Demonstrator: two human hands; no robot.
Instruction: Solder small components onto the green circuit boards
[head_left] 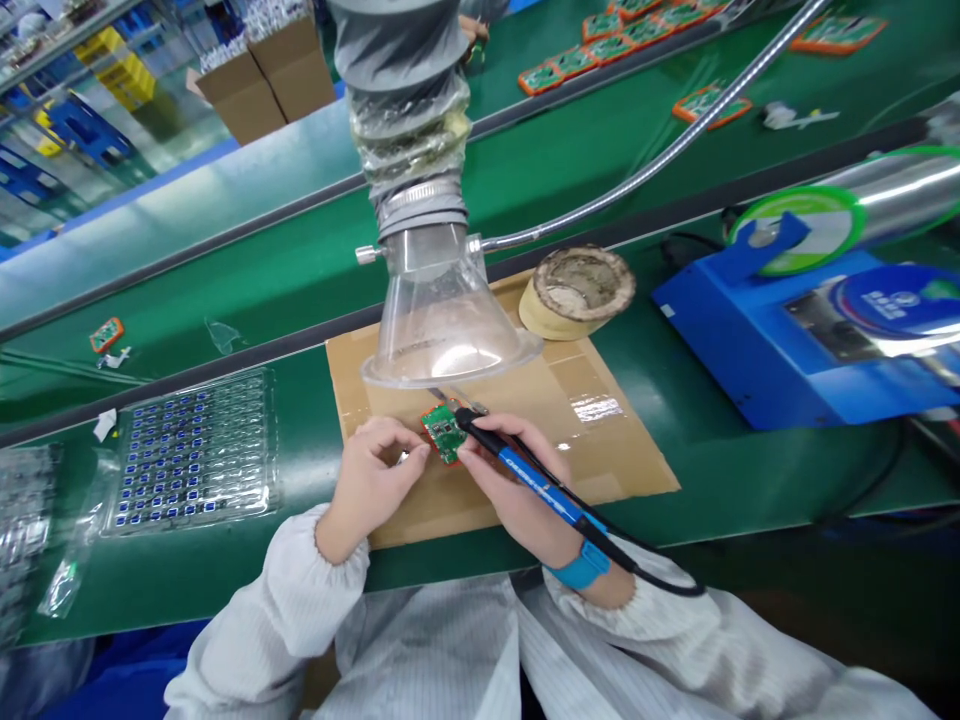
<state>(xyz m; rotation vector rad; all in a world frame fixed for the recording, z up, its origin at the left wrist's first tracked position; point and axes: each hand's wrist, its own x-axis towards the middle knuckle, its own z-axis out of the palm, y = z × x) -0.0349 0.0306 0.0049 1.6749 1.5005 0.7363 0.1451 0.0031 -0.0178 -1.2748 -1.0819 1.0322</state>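
Observation:
A green circuit board (pixel 444 433) with an orange edge lies on the brown cardboard sheet (pixel 517 500), between my hands. My left hand (pixel 375 475) is closed in a pinch at the board's left edge. A small silvery bit shows by its fingertips, too small to name. My right hand (pixel 521 485) is wrapped round a blue and black soldering iron (pixel 536 482), whose tip end points over the board. The right thumb reaches the board's lower right edge. A clear fume hood (pixel 450 330) hangs just beyond the board.
A round yellowish pot (pixel 566 312) with a dark rim stands at the cardboard's far right. Further right is a blue solder-feeding machine (pixel 757 340) with a reel. To the left lies a clear tray (pixel 191 450) of small blue parts. Orange-edged boards (pixel 574 62) sit on the green conveyor (pixel 300 260) behind.

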